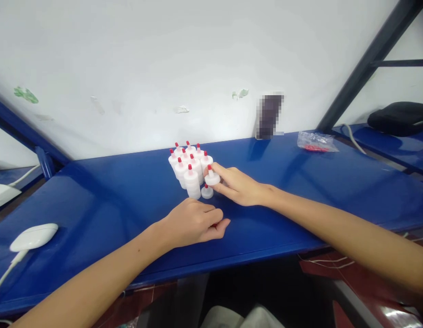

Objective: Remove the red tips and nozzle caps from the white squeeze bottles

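Note:
My right hand [236,184] is closed around the edge of a white nozzle cap [212,179] with a red tip, thumb and fingers on either side. Just below it, a second nozzle cap [207,192] sits upright on the blue table. To the left stands a tight cluster of several white, red-tipped pieces [192,182]; whether they are bottles or stacked caps I cannot tell. My left hand [197,222] is nearer the front edge, fingers curled in. A speck of red shows between its fingers, but what they hold is hidden.
The blue table [105,205] runs along a white wall. At its back right lies a clear plastic bag [317,142] with red pieces inside. A pixelated dark object [270,116] leans on the wall. On the left is a white corded device [34,237]. Metal posts [361,68] rise at the right.

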The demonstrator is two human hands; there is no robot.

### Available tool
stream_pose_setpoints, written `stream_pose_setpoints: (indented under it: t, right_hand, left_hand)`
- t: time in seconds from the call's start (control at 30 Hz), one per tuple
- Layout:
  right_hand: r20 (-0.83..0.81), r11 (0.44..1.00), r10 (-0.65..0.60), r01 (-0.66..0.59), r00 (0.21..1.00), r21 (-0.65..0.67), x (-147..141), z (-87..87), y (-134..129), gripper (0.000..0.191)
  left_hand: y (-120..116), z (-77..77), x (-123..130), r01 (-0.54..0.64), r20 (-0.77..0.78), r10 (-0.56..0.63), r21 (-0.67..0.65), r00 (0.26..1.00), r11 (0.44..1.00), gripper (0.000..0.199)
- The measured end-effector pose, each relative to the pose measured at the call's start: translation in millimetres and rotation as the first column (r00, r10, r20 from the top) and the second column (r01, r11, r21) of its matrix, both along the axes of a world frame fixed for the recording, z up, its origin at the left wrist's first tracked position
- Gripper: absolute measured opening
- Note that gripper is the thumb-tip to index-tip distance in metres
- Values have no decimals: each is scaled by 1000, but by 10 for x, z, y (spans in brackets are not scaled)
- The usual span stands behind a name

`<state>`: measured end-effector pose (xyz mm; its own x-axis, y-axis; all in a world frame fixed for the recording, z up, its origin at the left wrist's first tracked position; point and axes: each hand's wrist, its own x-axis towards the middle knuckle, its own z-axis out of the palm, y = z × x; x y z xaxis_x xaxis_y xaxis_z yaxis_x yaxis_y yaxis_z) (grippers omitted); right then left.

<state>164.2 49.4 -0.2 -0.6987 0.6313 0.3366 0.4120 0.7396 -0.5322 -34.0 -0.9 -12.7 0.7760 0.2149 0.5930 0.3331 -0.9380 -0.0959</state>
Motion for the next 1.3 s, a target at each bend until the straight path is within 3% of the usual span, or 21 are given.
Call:
stream_pose_setpoints:
  t: [0.17, 0.27, 0.33, 0.4, 0.53, 0.67, 0.77, 0.9, 1.03, 1.2, 1.3]
  right_hand:
    - [128, 975, -115, 87, 985, 207, -32, -44, 1, 31]
    - [88, 944, -156, 122, 984, 306, -40, -78, -6, 32]
    - [31, 922, -162, 140, 986, 361, -42, -107, -2, 33]
    - [-42, 901, -172, 174, 984, 397, -44, -139, 11, 32]
    - [-160, 865, -214, 263, 964, 428, -54, -193, 44, 23]
    - [-112, 865, -322, 341, 940, 369, -78, -194, 45, 17]
    - [-79, 875, -372, 378, 925, 302, -119, -177, 14, 19]
    - [-95, 901, -325, 339, 941, 273, -172, -162, -53, 25]
    - [-57, 928, -253, 259, 966, 268, -163, -156, -88, 27]
    - [62, 922, -234, 202, 970, 330, -102, -145, -61, 25]
    - [106, 917, -204, 152, 973, 369, -72, -133, -46, 25]
  left_hand:
    - [-18, -25, 5, 11, -95, -11, -3, 995, 1000, 38]
    - [-14, -38, 7, 17, -149, -20, -20, 989, 1000, 38]
    - [-11, -26, 8, 16, -169, -39, -131, 985, 991, 39]
    - [-9, 5, 10, 15, -174, -77, -336, 982, 942, 40]
    - [-10, 74, 17, 10, -118, -119, -667, 986, 745, 43]
    - [-3, 81, 30, 14, -68, -105, -771, 992, 637, 46]
    - [3, 60, 41, 13, -51, -89, -800, 995, 600, 45]
    - [4, 36, 45, 18, -23, -63, -814, 998, 581, 44]
    - [13, 23, 22, 48, 11, -64, -782, 998, 622, 44]
    - [58, -10, -26, 43, -49, -85, -560, 995, 828, 40]
    - [94, 1, -55, 3, -135, -72, -453, 988, 892, 39]
